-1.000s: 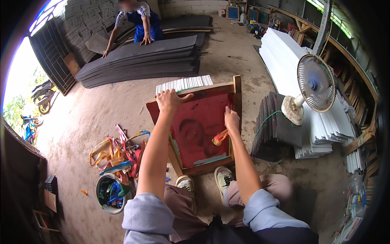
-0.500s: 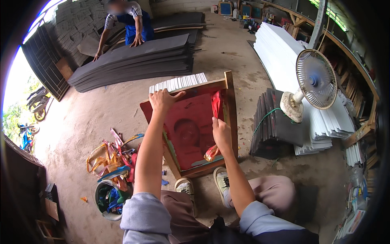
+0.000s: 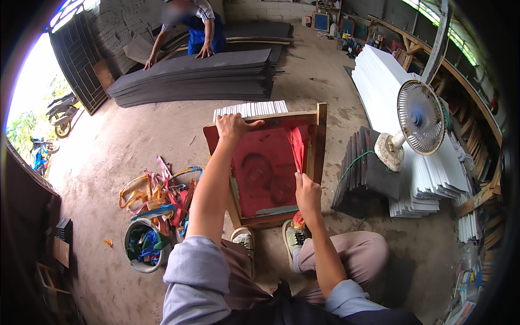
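A wooden-framed printing screen (image 3: 320, 138) with red-stained mesh (image 3: 250, 197) leans tilted in front of my feet. My left hand (image 3: 234, 128) is closed over its far edge, thumb stretched along the bar. Along the screen's right side runs a red strip of tape or film (image 3: 296, 145). My right hand (image 3: 308, 194) is closed around its lower part, pulling it taut; the far end still touches the screen near the upper right corner. A crumpled red-orange tail (image 3: 298, 220) hangs below that hand, beside my shoe.
Left of me stands a bucket (image 3: 128, 246) of coloured scraps, with tangled used strips (image 3: 157, 197) next to it. White sheets (image 3: 252, 110) stand behind the screen. A fan (image 3: 420, 116) sits on dark stacked sheets (image 3: 362, 168) at right. Another person (image 3: 206, 27) handles black sheets (image 3: 189, 76).
My right hand has drawn the strip slightly toward me, and its tail now hangs past the screen's near edge. My left hand keeps its hold. The whole view has shifted.
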A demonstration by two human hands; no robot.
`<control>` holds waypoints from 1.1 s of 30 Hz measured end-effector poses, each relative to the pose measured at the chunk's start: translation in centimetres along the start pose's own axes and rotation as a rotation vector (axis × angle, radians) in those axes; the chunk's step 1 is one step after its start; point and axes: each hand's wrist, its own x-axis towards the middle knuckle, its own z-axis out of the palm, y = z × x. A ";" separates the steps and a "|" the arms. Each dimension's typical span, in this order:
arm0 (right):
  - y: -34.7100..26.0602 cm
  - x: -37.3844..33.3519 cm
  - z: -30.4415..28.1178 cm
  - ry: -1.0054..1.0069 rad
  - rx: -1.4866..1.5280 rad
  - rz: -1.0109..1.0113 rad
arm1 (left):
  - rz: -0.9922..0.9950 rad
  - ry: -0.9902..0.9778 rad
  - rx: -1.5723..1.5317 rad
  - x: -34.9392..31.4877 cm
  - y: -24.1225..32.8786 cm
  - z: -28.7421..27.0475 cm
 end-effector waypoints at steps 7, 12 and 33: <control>2.1 -1.0 -0.7 0.256 0.006 -0.042 | 0.100 0.130 -0.125 -1.9 -0.8 0.0; 3.2 -0.2 -1.9 0.342 0.002 -0.077 | 0.202 0.246 -0.141 -2.5 -0.6 -0.1; 2.8 11.4 5.0 0.199 0.551 0.434 | 0.125 0.131 -0.123 -2.9 -0.8 -0.8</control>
